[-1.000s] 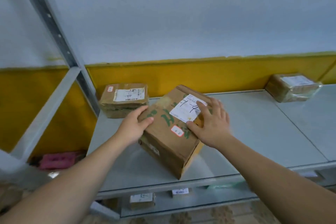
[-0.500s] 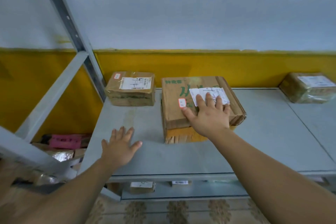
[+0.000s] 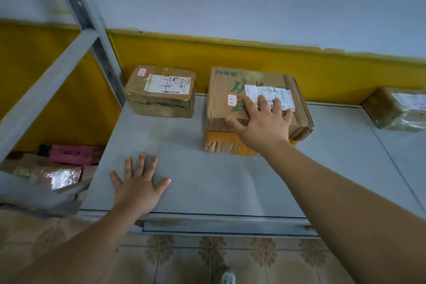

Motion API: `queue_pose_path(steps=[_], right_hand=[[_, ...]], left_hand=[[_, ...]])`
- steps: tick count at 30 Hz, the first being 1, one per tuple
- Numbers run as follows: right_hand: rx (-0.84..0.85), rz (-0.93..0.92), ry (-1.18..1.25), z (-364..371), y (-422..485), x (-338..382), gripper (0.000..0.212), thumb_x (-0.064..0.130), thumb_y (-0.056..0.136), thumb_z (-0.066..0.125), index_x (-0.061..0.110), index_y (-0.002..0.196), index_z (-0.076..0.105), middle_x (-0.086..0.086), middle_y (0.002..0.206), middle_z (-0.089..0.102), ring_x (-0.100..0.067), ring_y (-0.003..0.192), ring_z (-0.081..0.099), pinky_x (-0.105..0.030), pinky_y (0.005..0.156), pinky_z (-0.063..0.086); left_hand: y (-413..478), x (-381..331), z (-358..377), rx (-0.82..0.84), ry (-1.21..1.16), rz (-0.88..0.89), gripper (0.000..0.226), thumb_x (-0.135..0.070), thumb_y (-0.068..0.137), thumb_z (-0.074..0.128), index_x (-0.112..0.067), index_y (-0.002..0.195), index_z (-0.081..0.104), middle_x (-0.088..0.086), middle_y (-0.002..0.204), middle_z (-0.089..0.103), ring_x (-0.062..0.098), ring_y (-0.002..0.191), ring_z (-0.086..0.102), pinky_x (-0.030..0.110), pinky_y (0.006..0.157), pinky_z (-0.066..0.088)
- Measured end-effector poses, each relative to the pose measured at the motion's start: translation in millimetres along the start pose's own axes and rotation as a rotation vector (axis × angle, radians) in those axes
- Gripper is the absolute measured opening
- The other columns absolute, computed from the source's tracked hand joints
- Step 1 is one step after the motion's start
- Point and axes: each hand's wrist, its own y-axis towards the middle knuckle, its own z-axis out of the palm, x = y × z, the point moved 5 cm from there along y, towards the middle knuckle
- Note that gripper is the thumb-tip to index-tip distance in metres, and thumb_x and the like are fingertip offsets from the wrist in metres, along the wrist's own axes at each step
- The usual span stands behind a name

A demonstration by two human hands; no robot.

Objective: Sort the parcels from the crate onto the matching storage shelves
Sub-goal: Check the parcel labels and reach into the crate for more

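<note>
A brown cardboard parcel (image 3: pixel 228 85) with green print, a white label and a small red-edged sticker lies flat at the back of the grey metal shelf (image 3: pixel 207 182). My right hand (image 3: pixel 262 124) rests palm down on its top near the label, fingers spread, not gripping it. My left hand (image 3: pixel 138 187) lies flat on the bare shelf near the front edge, fingers apart, holding nothing. To the left of the big parcel, a short gap away, sits a smaller taped parcel (image 3: pixel 161 92) with a white label.
A third wrapped parcel (image 3: pixel 398 108) sits at the back right. A grey upright post (image 3: pixel 85 21) and slanted brace stand at the left. Behind them lie a pink item (image 3: pixel 69 153) and wrapped packages. The yellow wall band runs behind the shelf; tiled floor below.
The big parcel turned from a tilted position near the front edge to lying flat at the back of the shelf. My left hand let go of it and dropped flat onto the shelf.
</note>
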Motion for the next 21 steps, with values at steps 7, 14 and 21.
queue_pose_path(steps=[7,14,21], right_hand=[[-0.031,-0.009,-0.006,1.9,36.0,-1.8,0.087,0.087,0.081,0.015,0.04,0.154,0.015,-0.004,0.164,0.015,-0.039,0.15,0.004,-0.066,0.115,0.004],[-0.055,-0.014,-0.019,0.2,63.3,-3.4,0.089,0.087,0.078,0.011,0.04,0.153,0.015,-0.005,0.163,0.018,-0.041,0.149,0.007,-0.067,0.115,0.006],[-0.06,-0.028,0.008,-0.5,71.0,-3.5,0.086,0.087,0.081,0.015,0.04,0.153,0.016,-0.007,0.163,0.018,-0.042,0.149,0.005,-0.066,0.114,0.004]], left_hand=[[2.3,0.6,2.9,-0.025,0.012,-0.006,0.079,-0.077,0.086,0.009,-0.039,0.15,-0.017,-0.005,0.159,-0.024,0.029,0.146,-0.022,0.064,0.114,-0.004],[1.0,2.1,1.1,-0.05,0.002,-0.01,0.087,-0.084,0.075,-0.001,-0.042,0.15,-0.017,-0.006,0.159,-0.025,0.028,0.145,-0.024,0.062,0.114,-0.005],[1.6,4.3,2.5,-0.081,-0.011,-0.026,0.099,-0.085,0.062,-0.011,-0.043,0.151,-0.009,-0.007,0.161,-0.018,0.026,0.147,-0.02,0.06,0.115,-0.004]])
